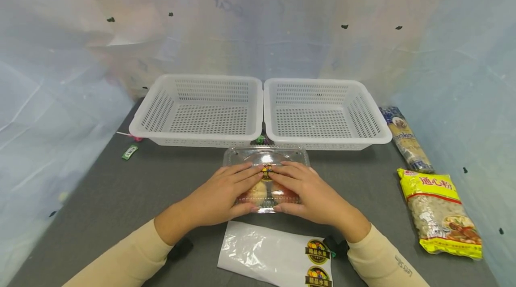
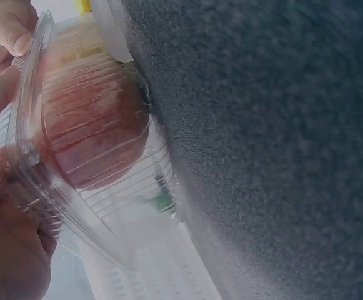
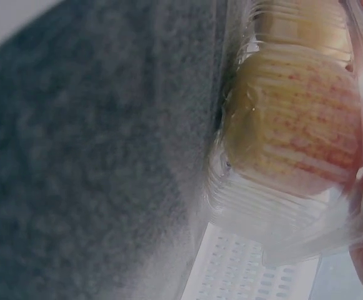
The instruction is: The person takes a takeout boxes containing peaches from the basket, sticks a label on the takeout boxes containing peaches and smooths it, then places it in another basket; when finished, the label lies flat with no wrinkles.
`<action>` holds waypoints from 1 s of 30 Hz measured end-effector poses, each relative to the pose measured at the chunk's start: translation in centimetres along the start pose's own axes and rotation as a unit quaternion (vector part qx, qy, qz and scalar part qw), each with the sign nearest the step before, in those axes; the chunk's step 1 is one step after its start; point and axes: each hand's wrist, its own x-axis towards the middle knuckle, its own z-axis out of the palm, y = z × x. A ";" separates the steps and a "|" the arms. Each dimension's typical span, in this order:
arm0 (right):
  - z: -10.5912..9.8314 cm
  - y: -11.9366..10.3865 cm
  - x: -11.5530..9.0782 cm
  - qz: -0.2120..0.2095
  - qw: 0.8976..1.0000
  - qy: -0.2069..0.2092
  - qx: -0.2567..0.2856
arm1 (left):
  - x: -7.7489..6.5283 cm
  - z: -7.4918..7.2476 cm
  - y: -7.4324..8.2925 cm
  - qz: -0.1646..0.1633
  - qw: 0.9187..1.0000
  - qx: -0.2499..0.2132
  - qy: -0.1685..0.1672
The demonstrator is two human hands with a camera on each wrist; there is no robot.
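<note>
A clear plastic fruit box (image 1: 238,156), its lid down, stands on the dark table in front of the two baskets. Apples show through its ribbed walls: a reddish one (image 2: 97,125) in the left wrist view, a yellow-red one (image 3: 300,125) in the right wrist view. A round black fruit sticker (image 1: 267,173) lies on the lid's middle. My left hand (image 1: 225,192) rests on the lid's left half, fingers extended toward the sticker. From the other side, my right hand (image 1: 308,192) lies likewise on the right half. Both thumbs are at the box's near edge.
Two white baskets (image 1: 197,138) (image 1: 326,141) stand side by side behind the box. Nearer me lies a white sticker sheet (image 1: 262,251). At right are a pasta packet (image 1: 411,143) and a yellow macaroni bag (image 1: 439,213). A lollipop (image 1: 136,138) and green wrapper (image 1: 130,152) lie left.
</note>
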 end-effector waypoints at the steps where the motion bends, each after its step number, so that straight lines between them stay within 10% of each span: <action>1: 0.0 0.0 0.0 0.000 1.000 0.001 0.001 | 0.0 0.0 0.0 -0.002 1.000 -0.002 0.001; 30: -0.5 0.5 -0.7 -0.017 0.997 0.022 0.066 | -0.4 -0.1 -0.8 0.040 0.998 0.002 0.047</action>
